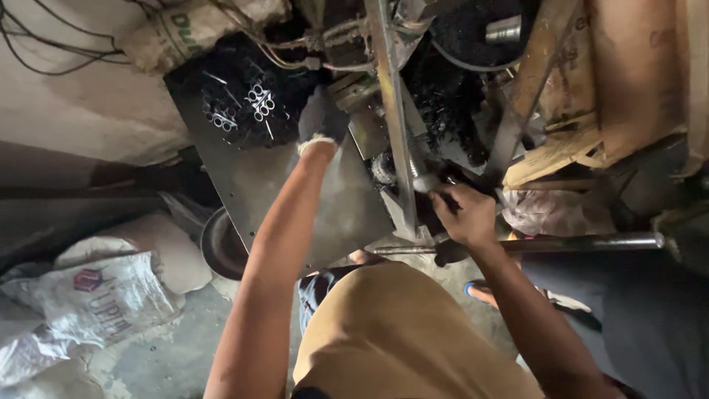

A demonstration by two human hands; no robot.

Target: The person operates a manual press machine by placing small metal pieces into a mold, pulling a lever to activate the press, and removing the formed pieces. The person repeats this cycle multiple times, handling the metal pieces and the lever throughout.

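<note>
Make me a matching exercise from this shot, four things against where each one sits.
Things:
1. left hand
2. right hand
3. white sacks
4. round metal pan

Places:
A. heaped at lower left on the floor
B. gloved, on the machine beside the pile of small tubes
C. at the lower edge of the grey metal plate
D. bare, gripping a handle by the upright steel bar

Pairs: 1-B, 2-D, 3-A, 4-C

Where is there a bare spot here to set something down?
The grey metal sheet is bare below the pile of small tubes, left of the gloved left hand. Around the right hand, by the upright steel bar and horizontal rod, it is crowded.
</note>
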